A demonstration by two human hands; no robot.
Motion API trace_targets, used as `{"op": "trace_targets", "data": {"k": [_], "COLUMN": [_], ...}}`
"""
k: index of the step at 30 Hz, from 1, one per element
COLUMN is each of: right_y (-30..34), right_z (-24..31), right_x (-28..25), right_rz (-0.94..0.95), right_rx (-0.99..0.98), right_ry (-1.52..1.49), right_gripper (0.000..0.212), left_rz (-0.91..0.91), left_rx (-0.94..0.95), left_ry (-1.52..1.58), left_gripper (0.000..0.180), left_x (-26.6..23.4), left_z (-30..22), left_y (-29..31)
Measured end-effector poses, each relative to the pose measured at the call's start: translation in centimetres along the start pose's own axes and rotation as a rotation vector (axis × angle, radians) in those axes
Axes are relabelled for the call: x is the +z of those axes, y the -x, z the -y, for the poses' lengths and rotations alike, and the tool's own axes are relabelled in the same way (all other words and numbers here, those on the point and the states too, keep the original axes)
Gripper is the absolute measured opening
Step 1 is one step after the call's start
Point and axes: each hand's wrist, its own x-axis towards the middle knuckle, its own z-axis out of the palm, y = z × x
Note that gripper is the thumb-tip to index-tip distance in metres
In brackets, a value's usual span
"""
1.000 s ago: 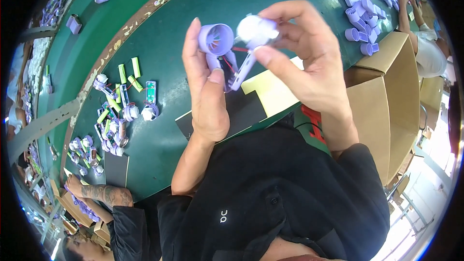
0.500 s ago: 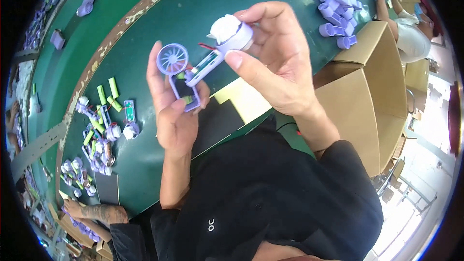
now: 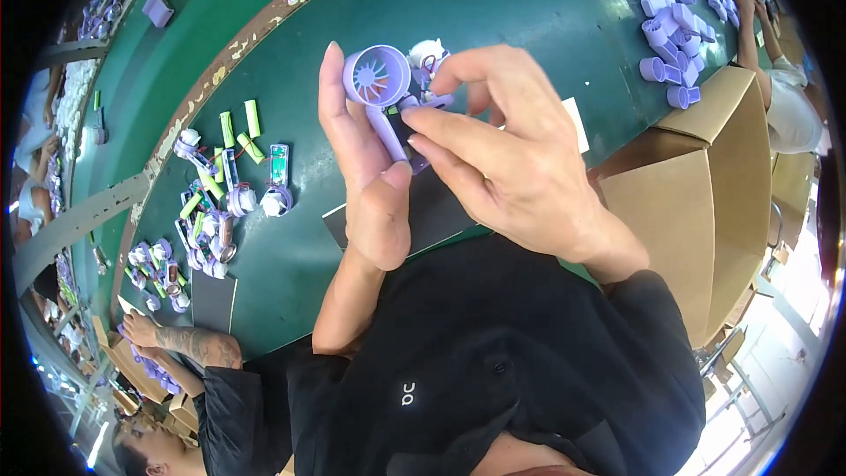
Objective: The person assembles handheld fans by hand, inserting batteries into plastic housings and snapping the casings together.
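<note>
My left hand is closed around a lilac fan housing, a round cup with a spoked grille and a hollow handle below it. The open side of the cup faces up. My right hand has its thumb and fingers bent together at the handle's opening; what their tips grip is hidden. Just beyond those fingers is a fan motor unit with a white top and dark red wires. Its lilac strip runs down behind the right fingers, partly covered. A green bit shows inside the handle.
On the green table, green battery cells and wired motor units lie at the left. Lilac housings are heaped far right, beside an open cardboard box. A co-worker's tattooed forearm rests at lower left.
My right hand has come down and closer to the left, fingers now at the handle. The housing has turned, showing the cup's inside. The motor unit has gone behind the right fingers.
</note>
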Motion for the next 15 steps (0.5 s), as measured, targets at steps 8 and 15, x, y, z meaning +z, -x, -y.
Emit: {"op": "trace_targets", "data": {"k": [8,15], "right_y": [0.2,-0.2], "right_z": [0.2,-1.9], "right_x": [1.5,1.0], "right_rz": [0.074,0.062], "right_rx": [0.000,0.086], "right_ry": [0.159,-0.171], "right_gripper": [0.023,0.024], "left_rz": [0.052,0.011], "left_rx": [0.171,0.180], "left_ry": [-0.305,-0.362], "left_gripper": [0.098,0.078], "left_x": [-0.5,-0.8], "left_z": [1.6,2.7], "left_y": [0.0,0.3]}}
